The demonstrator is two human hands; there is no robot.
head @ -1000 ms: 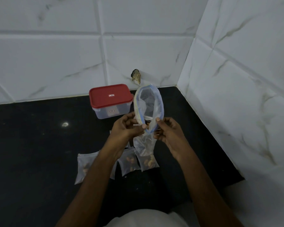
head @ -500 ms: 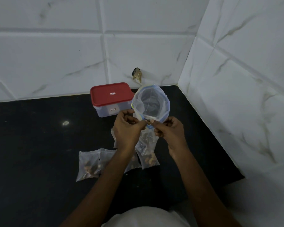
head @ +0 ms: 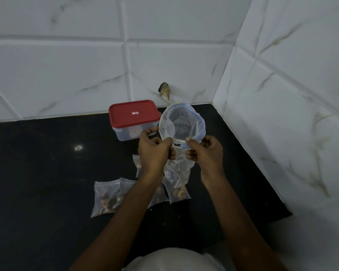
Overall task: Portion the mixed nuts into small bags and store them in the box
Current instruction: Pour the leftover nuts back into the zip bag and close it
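Left hand (head: pixel 155 151) and right hand (head: pixel 205 151) each pinch the near rim of the large zip bag (head: pixel 182 124), just right of the red-lidded box (head: pixel 133 115). The mouth is held round, likely for checking contents. Filled small bags (head: pixel 104 198) lie in front of the box, whose lid is on.

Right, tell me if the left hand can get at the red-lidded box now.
Probably, once free: the box lies just beyond the left hand, nothing between, but that hand pinches the rim of the open bag.

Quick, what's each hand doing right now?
Left hand: closed, pinching the rim of the open bag.
Right hand: closed, pinching the same bag's rim.
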